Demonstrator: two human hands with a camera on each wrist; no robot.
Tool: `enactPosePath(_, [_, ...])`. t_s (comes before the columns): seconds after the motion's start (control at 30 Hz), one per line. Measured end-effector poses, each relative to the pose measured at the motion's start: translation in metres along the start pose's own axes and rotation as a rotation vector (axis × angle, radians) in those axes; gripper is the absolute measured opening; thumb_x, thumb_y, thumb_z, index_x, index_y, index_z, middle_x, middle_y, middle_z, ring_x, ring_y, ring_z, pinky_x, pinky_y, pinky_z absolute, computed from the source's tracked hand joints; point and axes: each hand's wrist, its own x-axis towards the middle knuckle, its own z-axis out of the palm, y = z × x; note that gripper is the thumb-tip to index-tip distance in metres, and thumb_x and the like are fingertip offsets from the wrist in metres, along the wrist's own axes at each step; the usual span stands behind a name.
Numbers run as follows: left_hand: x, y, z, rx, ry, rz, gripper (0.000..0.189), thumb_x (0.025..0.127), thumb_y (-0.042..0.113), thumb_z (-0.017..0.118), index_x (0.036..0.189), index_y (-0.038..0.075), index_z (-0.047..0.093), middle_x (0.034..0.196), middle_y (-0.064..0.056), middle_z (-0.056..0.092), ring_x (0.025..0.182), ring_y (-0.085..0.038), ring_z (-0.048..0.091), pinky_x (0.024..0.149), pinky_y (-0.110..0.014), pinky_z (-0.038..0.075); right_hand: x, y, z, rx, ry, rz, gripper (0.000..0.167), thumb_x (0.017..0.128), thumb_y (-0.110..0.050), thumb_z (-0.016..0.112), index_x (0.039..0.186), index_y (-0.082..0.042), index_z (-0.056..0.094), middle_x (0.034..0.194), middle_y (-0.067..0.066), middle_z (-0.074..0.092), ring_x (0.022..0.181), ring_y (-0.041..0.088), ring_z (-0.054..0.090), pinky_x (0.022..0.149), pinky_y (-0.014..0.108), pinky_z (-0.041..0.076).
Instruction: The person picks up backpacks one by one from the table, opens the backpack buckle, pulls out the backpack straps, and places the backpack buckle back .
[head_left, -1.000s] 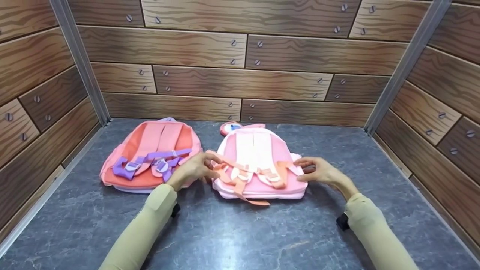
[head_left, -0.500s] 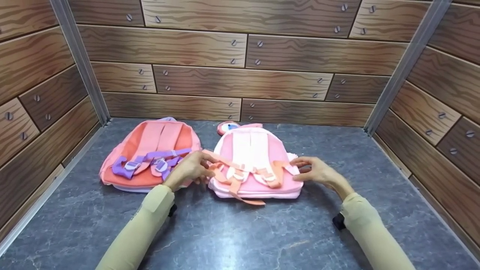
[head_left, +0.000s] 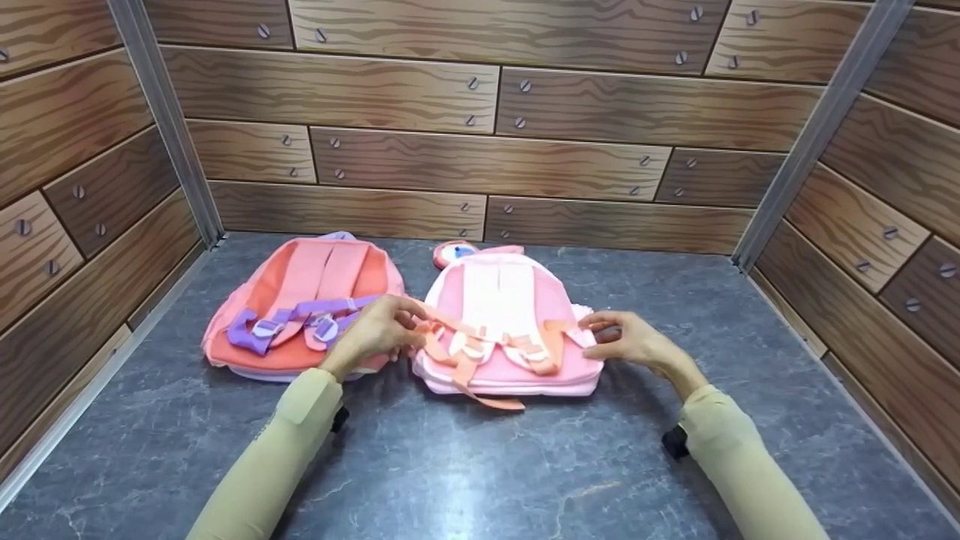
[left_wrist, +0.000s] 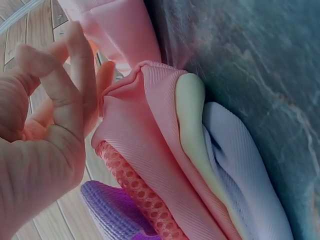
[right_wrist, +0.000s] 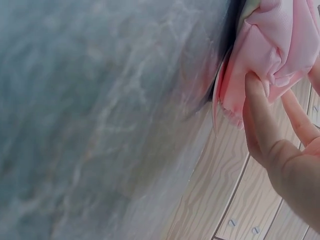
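Note:
Two small backpacks lie on the table with their strap sides up. My left hand [head_left: 379, 330] holds the left side of the light pink backpack [head_left: 556, 296] near its orange straps [head_left: 465, 367]; its fingertips are partly hidden in the left wrist view. On the other side, my right hand [head_left: 637, 345] pinches the bag's edge between thumb and fingers, and the right wrist view shows a finger [right_wrist: 260, 110] pressed into folded pink fabric. The coral backpack [head_left: 345, 270] with purple straps [head_left: 251, 330] lies to the left, beneath and beside my left wrist.
A red piece with a white and blue eye [head_left: 454, 253] shows behind the pink backpack's top. The dark grey marbled table [head_left: 450, 472] is bordered by wood-patterned walls [head_left: 420, 157] at the back and both sides.
The pink backpack has slid slightly left, closer to the coral backpack, and both my hands have moved left with it. The coral backpack has hardly moved.

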Motion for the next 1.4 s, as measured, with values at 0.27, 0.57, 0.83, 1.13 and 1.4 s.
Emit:
enactPosePath(0.27, [0.001,0.003,-0.004,0.006,0.091,0.042,0.023,0.082,0.011,0.077,0.105,0.006,0.072,0.09,-0.011,0.066,0.068,-0.018,0.061,0.058,-0.027,0.051,0.004,-0.006,0.003,0.039,0.105,-0.043,0.049,0.084,-0.019,0.077,0.126,0.0,0.061,0.122,0.023,0.058,0.089,0.016,0.058,0.073,0.034,0.056])
enactPosePath(0.57, [0.011,0.008,0.006,-0.071,0.113,0.187,0.019,0.083,0.006,0.074,0.1,-0.001,0.071,0.08,-0.008,0.066,0.068,-0.015,0.06,0.07,-0.039,0.056,0.013,-0.03,0.027,0.074,0.137,-0.078,0.039,0.085,-0.019,0.075,0.119,-0.001,0.066,0.099,0.005,0.068,0.08,0.009,0.059,0.061,0.02,0.047])
enactPosePath(0.83, [0.022,0.015,0.024,-0.051,0.128,0.213,0.018,0.083,0.006,0.074,0.1,-0.001,0.073,0.084,-0.01,0.071,0.069,-0.011,0.059,0.061,-0.023,0.05,0.021,-0.06,0.053,0.016,0.076,-0.193,0.034,0.086,-0.008,0.071,0.116,0.007,0.066,0.103,0.019,0.069,0.089,0.015,0.06,0.077,0.022,0.05])
enactPosePath(1.13, [0.031,0.036,0.043,-0.144,0.147,0.251,0.013,0.083,0.0,0.072,0.096,-0.001,0.073,0.089,-0.015,0.074,0.073,-0.023,0.071,0.069,-0.037,0.059,0.039,-0.054,0.072,0.031,0.017,-0.222,0.032,0.084,-0.01,0.076,0.113,0.004,0.068,0.1,0.016,0.07,0.084,0.011,0.061,0.074,0.019,0.051])
enactPosePath(1.4, [0.04,0.044,0.06,-0.037,0.069,0.283,0.016,0.082,-0.002,0.072,0.098,-0.002,0.073,0.09,-0.014,0.074,0.079,-0.019,0.069,0.072,-0.026,0.057,0.049,-0.06,0.085,0.01,0.042,-0.195,0.029,0.083,-0.01,0.076,0.11,0.0,0.071,0.099,0.013,0.071,0.084,0.012,0.061,0.072,0.019,0.05])
